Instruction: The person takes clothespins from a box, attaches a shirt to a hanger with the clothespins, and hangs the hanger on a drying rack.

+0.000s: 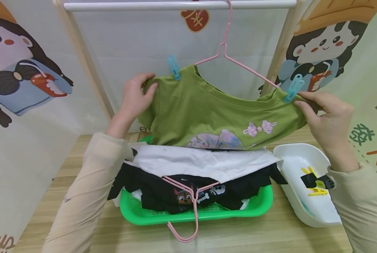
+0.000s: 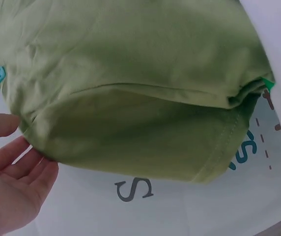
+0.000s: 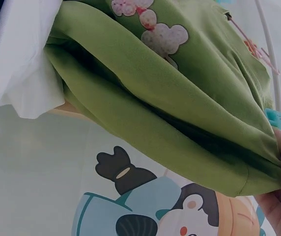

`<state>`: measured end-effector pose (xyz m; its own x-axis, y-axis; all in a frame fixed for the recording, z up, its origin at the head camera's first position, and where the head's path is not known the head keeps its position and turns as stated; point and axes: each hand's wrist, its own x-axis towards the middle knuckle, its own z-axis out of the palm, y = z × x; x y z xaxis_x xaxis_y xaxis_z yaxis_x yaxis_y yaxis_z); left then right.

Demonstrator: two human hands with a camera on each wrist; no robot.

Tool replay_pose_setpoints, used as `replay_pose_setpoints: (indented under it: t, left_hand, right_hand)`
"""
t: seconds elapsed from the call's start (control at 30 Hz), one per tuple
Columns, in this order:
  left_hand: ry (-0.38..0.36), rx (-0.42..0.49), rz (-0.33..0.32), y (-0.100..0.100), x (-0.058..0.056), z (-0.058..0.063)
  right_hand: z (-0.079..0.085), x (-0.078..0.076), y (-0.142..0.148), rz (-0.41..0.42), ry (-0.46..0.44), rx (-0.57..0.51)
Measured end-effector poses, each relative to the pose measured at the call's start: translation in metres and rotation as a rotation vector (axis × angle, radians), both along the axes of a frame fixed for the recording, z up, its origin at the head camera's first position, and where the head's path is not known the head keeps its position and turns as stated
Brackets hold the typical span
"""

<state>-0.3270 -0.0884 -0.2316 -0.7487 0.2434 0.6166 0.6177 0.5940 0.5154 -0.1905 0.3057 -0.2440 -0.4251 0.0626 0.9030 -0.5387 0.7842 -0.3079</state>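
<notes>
A green T-shirt (image 1: pixel 207 105) with floral patches hangs from a pink hanger (image 1: pixel 224 45) hooked on the white rail. A blue clothespin (image 1: pixel 173 68) clips its left shoulder, and another blue clothespin (image 1: pixel 293 88) clips the right one. My left hand (image 1: pixel 137 95) pinches the left sleeve near its shoulder, thumb in front; the left wrist view shows the sleeve (image 2: pixel 145 132) draping from the fingers. With thumb and forefinger, my right hand (image 1: pixel 331 116) holds the right sleeve just outside its clothespin. In the right wrist view that sleeve's opening (image 3: pixel 180 130) stretches to the fingertips.
Below the T-shirt, a green basket (image 1: pixel 195 219) holds white cloth (image 1: pixel 188 160) and a black garment (image 1: pixel 160 196). A second pink hanger (image 1: pixel 193 207) lies over them. At right, a white tub (image 1: pixel 299 207) contains yellow clothespins (image 1: pixel 318 192). The white rail (image 1: pixel 144 6) has wooden posts.
</notes>
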Motion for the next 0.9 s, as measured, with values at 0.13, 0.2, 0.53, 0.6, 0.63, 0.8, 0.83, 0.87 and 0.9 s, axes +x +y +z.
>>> replay_pose_setpoints:
  t: [0.13, 0.2, 0.53, 0.6, 0.63, 0.8, 0.83, 0.87, 0.9]
  left_hand:
    - [-0.065, 0.017, -0.051, -0.004, 0.000, -0.003]
    - [-0.105, 0.026, -0.076, -0.006, 0.001, -0.006]
    - [-0.172, -0.064, -0.196, -0.018, 0.024, -0.013]
    - [-0.175, -0.078, -0.208, -0.021, 0.031, -0.014]
    - [-0.173, -0.085, -0.212, -0.023, 0.035, -0.014]
    - [-0.141, -0.128, -0.225, -0.031, 0.048, -0.017]
    - [-0.136, -0.141, -0.226, -0.033, 0.051, -0.018]
    - [-0.135, -0.154, -0.226, -0.035, 0.054, -0.020]
    - [-0.133, -0.167, -0.226, -0.038, 0.057, -0.021]
  right_hand:
    - [-0.002, 0.000, 0.002, -0.001, -0.004, 0.016]
    - [-0.003, 0.000, 0.002, 0.004, -0.001, 0.013]
    - [-0.008, -0.002, 0.004, 0.018, -0.012, 0.006]
    - [-0.008, -0.001, 0.005, 0.026, -0.014, 0.016]
    - [-0.009, 0.000, 0.005, 0.030, -0.016, 0.021]
    - [-0.012, 0.002, 0.006, 0.056, -0.022, -0.012]
    - [-0.013, 0.002, 0.007, 0.062, -0.020, -0.031]
    - [-0.014, 0.003, 0.008, 0.068, -0.017, -0.053]
    - [-0.016, 0.003, 0.010, 0.073, -0.021, -0.072]
